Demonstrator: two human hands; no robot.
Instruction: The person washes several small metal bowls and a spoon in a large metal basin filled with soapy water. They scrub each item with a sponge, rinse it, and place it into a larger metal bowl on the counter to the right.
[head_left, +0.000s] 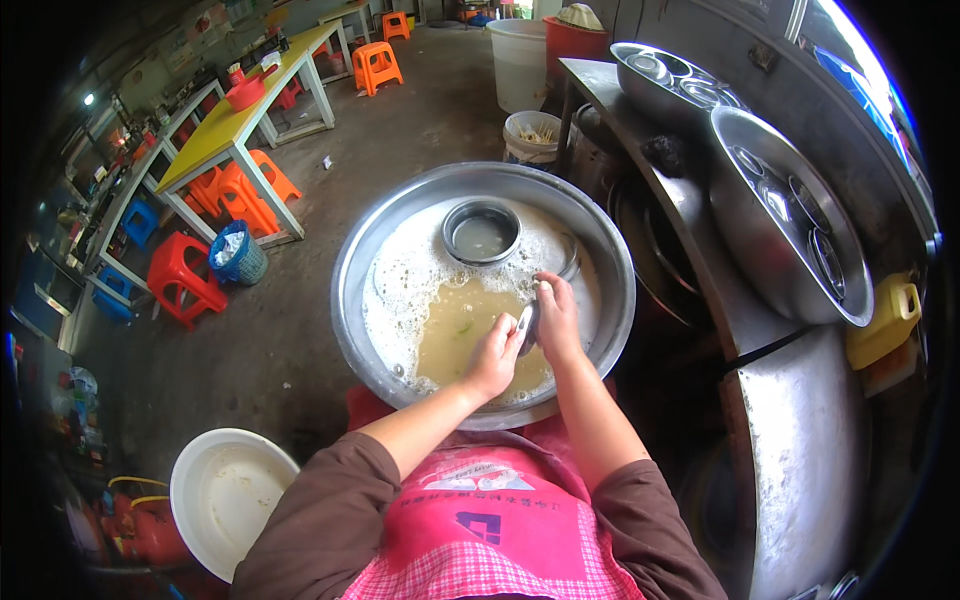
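Observation:
A large metal basin of cloudy, foamy water stands before me. Over its near right part, my left hand and my right hand grip a small metal dish between them, tilted nearly on edge. My right fingers also hold something small and pale that I cannot make out. A round metal bowl with liquid in it sits in the foam toward the far side. Right of that bowl, the rim of another metal dish shows partly under the suds.
To the right, a metal counter carries two big metal basins holding dishes. A white tub lies at lower left. A bucket with sticks stands beyond my basin. Stools, a blue wastebasket and a yellow-topped table are at left.

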